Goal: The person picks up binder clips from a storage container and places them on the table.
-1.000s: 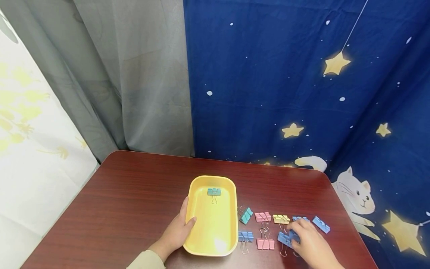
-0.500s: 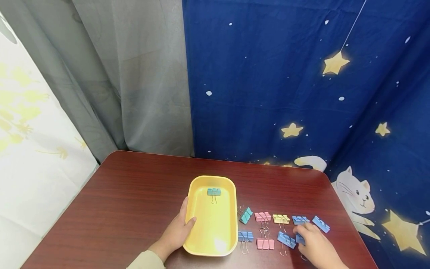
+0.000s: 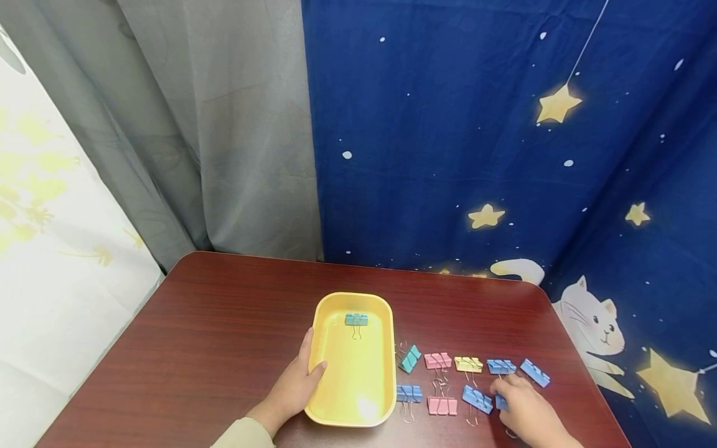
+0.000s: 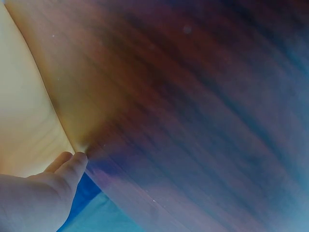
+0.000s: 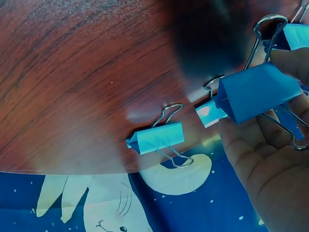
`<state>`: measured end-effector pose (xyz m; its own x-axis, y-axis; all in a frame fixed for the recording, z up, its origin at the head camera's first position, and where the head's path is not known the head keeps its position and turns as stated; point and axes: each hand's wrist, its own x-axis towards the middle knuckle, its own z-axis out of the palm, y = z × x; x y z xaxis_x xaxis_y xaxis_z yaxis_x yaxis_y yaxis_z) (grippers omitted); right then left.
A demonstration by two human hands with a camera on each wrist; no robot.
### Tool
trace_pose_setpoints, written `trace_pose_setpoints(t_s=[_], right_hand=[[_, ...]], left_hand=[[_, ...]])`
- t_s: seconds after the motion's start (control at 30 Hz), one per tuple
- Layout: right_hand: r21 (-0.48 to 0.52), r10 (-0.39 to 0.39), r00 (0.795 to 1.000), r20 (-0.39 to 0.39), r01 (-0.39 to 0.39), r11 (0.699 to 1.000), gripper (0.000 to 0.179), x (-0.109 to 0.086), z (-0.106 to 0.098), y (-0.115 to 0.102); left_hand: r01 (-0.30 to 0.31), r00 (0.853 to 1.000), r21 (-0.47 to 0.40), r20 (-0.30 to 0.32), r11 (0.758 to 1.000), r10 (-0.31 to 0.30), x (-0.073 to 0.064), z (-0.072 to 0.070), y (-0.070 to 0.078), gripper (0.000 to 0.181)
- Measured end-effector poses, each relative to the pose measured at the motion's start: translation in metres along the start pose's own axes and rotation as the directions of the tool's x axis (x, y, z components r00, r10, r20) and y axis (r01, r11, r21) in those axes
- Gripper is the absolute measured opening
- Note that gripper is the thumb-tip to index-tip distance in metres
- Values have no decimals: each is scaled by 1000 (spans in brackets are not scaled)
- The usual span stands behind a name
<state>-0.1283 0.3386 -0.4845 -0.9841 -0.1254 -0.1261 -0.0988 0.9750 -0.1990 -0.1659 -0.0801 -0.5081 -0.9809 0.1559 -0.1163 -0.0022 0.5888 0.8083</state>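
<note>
My left hand (image 3: 294,386) holds the left side of a yellow plastic tray (image 3: 350,379), thumb over the rim and fingers along the outer wall. One teal binder clip (image 3: 356,319) lies inside, towards the far end. At the right, my right hand (image 3: 529,407) pinches a blue binder clip (image 5: 258,92) between thumb and fingers, low over the table; the hand hides much of it in the head view. Just left of that hand lies another blue binder clip (image 3: 477,399). Two more blue ones, a straight clip (image 3: 501,367) and a slanted clip (image 3: 535,373), lie beyond it.
Between tray and right hand, a teal clip (image 3: 411,359), a pink clip (image 3: 438,361) and a yellow clip (image 3: 468,364) form a far row. A blue clip (image 3: 409,393) and a pink clip (image 3: 442,406) lie nearer. Curtains hang behind the dark red table (image 3: 241,311).
My right hand has shifted a little right and nearer with the blue binder clip, away from the blue clip on its left. The left hand and tray stay put.
</note>
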Motion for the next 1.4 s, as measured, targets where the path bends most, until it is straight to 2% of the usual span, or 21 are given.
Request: trace_pose_setpoints(t_s=[0.43,1.1,1.4], right_hand=[[-77,-48,999,-25,46,996,29,5,8,4],[-90,-52,999,2,52,995,30,9,14,6],[-90,-66,997,-42,62,994,31,9,16,7]], left_hand=[[5,1000,4,-6,1000,-5,0,0,0,75],[7,1000,-6,4,1000,-7,0,-1,0,76],[2,1000,-11,7,1000,-2,1,0,-1,76]])
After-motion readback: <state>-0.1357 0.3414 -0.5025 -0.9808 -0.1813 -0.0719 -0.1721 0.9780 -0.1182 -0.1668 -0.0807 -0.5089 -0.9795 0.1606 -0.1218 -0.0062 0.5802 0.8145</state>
